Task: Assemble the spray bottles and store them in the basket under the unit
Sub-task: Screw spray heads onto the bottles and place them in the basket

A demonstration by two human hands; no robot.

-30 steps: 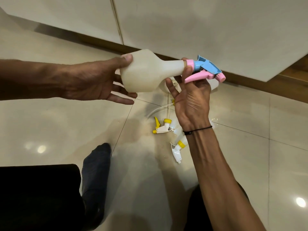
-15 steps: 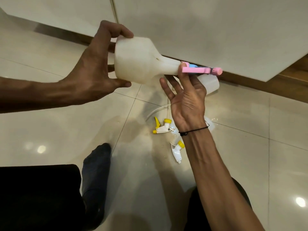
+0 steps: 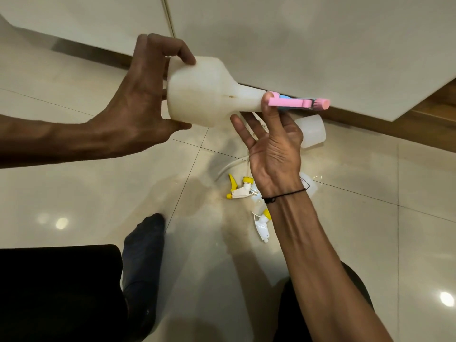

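A translucent white plastic spray bottle [image 3: 204,95] with a wide body and a narrow neck lies sideways in the air, base to the left, its pink and blue trigger head [image 3: 296,103] on the neck pointing right. On the tiled floor below lie a second white bottle [image 3: 312,130] on its side, a yellow and white trigger head [image 3: 240,190], and another white one with a yellow collar [image 3: 262,224].

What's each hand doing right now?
Left hand: grips the white bottle by its base.
Right hand: fingers pinch the pink spray head.
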